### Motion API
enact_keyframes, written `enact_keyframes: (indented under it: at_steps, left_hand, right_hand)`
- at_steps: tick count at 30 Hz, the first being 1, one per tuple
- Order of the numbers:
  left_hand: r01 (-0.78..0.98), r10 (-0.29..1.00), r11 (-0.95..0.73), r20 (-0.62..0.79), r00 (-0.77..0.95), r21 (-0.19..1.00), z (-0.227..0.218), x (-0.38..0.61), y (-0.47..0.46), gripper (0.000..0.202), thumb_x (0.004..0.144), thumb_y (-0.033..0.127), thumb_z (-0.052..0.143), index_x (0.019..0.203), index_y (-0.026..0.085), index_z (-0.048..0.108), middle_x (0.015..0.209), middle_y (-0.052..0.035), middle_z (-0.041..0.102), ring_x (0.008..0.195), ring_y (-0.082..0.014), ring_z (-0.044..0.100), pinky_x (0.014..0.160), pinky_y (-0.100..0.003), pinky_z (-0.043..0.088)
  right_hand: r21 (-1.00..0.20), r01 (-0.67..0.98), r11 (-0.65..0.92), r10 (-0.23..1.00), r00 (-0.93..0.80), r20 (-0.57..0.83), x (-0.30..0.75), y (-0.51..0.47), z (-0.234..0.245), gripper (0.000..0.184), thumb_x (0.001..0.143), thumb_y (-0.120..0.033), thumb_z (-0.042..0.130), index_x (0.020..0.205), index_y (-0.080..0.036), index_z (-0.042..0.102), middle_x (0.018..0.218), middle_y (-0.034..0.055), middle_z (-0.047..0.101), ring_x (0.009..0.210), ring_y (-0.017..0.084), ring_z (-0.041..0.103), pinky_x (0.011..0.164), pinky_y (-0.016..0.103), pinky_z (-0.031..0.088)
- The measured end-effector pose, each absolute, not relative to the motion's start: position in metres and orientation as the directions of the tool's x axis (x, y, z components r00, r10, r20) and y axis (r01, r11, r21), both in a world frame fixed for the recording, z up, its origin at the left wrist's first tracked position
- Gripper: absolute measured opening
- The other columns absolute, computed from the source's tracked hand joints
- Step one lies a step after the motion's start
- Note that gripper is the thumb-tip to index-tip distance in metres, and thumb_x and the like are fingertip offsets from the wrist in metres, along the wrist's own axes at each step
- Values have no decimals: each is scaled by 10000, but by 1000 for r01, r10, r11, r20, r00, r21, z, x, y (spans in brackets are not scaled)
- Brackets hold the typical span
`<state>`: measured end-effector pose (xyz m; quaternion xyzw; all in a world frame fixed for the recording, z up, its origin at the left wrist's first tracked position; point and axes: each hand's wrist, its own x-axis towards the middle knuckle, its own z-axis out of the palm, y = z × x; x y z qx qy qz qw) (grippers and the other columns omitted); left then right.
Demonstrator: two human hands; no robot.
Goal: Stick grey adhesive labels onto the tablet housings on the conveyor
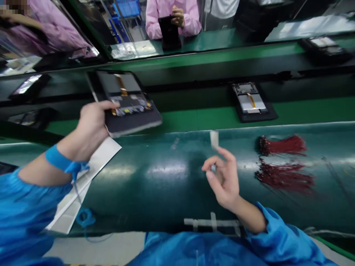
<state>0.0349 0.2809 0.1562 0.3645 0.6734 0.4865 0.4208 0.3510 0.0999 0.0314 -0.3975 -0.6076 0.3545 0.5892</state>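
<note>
My left hand (93,129) grips the edge of a dark phone-like device (133,123) that lies open, showing a circuit board and an orange flex cable (121,85). Its lower edge is raised above a white sheet (85,181). My right hand (224,181) hovers over the dark green work mat (166,192), fingers curled. A small white tape strip (214,140) stands at the tip of its index finger and seems held there. A blue wrist strap (65,162) circles my left wrist, and its cord trails to a blue coil (85,218).
Two bundles of red wires (281,145) lie on the mat at right. A green conveyor (222,114) carries another opened device in a black tray (249,101). Beyond it, a person in a pink smock (172,18) holds a black device.
</note>
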Motion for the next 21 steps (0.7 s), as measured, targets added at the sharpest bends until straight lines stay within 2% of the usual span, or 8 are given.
enact_keyframes:
  at_steps: [4, 7, 10, 13, 15, 18, 20, 21]
  left_hand:
    - [-13, 837, 484, -468, -283, 875, 134, 106, 155, 754, 507, 139, 939, 1167, 162, 575, 1074, -130, 776, 779, -299, 758, 634, -411, 681]
    - [-73, 762, 625, -627, -163, 777, 111, 156, 77, 853, 391, 202, 1000, 1102, 212, 529, 1023, -112, 784, 721, -280, 745, 592, -380, 661]
    - [-95, 752, 636, -643, -146, 766, 79, 191, 34, 803, 440, 241, 980, 1086, 222, 503, 968, -64, 769, 724, -224, 722, 613, -319, 640]
    - [-62, 827, 537, -540, -159, 841, 48, 204, 12, 795, 521, 284, 971, 1126, 233, 458, 998, -29, 745, 830, -206, 722, 695, -289, 636]
    - [18, 864, 494, -489, -120, 869, 37, 198, 5, 794, 587, 358, 962, 1154, 243, 417, 1063, -41, 737, 922, -224, 729, 751, -308, 638]
    - [314, 853, 482, -520, 43, 818, 36, 171, 5, 635, 784, 583, 819, 1148, 245, 424, 1113, -75, 742, 911, -254, 734, 712, -346, 610]
    - [646, 832, 337, -538, 136, 685, 41, 154, 17, 476, 938, 682, 588, 1060, 227, 519, 982, -78, 746, 809, -263, 710, 684, -367, 562]
    - [781, 845, 212, -511, 155, 587, 43, 148, 27, 468, 992, 678, 477, 994, 218, 566, 909, -83, 735, 782, -272, 693, 703, -389, 545]
  right_hand:
    - [-908, 171, 383, 894, 179, 411, 388, 90, 69, 528, 1062, -312, 512, 1543, -294, 295, 958, 48, 621, 857, 236, 643, 797, 450, 597]
    - [-903, 258, 343, 909, 152, 389, 422, 81, 72, 562, 1071, -401, 501, 1554, -301, 231, 1003, 63, 633, 922, 256, 666, 835, 476, 605]
    - [-913, 288, 290, 940, 92, 328, 451, 75, 49, 598, 1061, -382, 539, 1561, -308, 221, 1034, 48, 654, 925, 227, 663, 828, 432, 604]
    - [-929, 320, 187, 978, 31, 208, 471, 65, 20, 679, 1014, -311, 590, 1579, -277, 215, 1033, 34, 675, 819, 181, 626, 769, 373, 582]
    - [-913, 388, 128, 991, -24, 129, 477, 50, 12, 750, 994, -298, 606, 1615, -253, 187, 1075, 50, 696, 796, 175, 614, 768, 370, 580]
    - [-819, 540, 194, 977, -181, 112, 480, 10, 13, 921, 980, -374, 667, 1691, -235, 98, 1323, 147, 671, 1045, 260, 657, 952, 488, 589]
    - [-713, 640, 286, 946, -309, 102, 476, -21, 15, 1077, 954, -472, 734, 1726, -235, 23, 1493, 211, 583, 1245, 367, 610, 1044, 604, 550]
    - [-654, 683, 326, 928, -364, 82, 473, -36, 14, 1146, 938, -508, 759, 1735, -234, -16, 1544, 234, 544, 1296, 413, 584, 1048, 643, 539]
